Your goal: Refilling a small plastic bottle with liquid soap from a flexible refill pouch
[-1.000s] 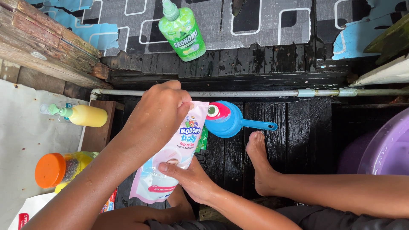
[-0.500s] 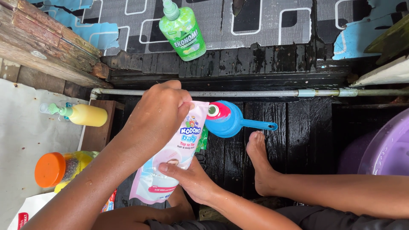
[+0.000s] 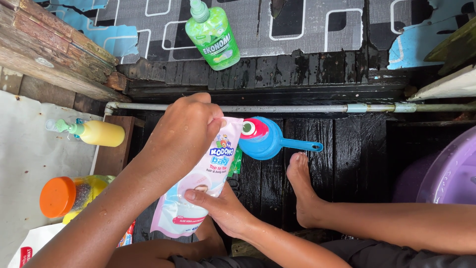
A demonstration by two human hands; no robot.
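A pink and white soap refill pouch (image 3: pixel 206 173) stands tilted over the wet black boards. My left hand (image 3: pixel 181 134) is closed over its top left corner. My right hand (image 3: pixel 223 206) grips the pouch's lower middle from the right side. Just right of the pouch top lies a blue plastic dipper (image 3: pixel 270 141) with a small red and green capped bottle (image 3: pixel 253 129) inside it.
A green dish-soap bottle (image 3: pixel 213 34) stands at the back. A yellow bottle (image 3: pixel 96 134) and an orange-lidded jar (image 3: pixel 62 196) lie at the left. A grey pipe (image 3: pixel 307 107) runs across. A purple basin (image 3: pixel 451 171) is at the right. My bare foot (image 3: pixel 302 183) rests on the boards.
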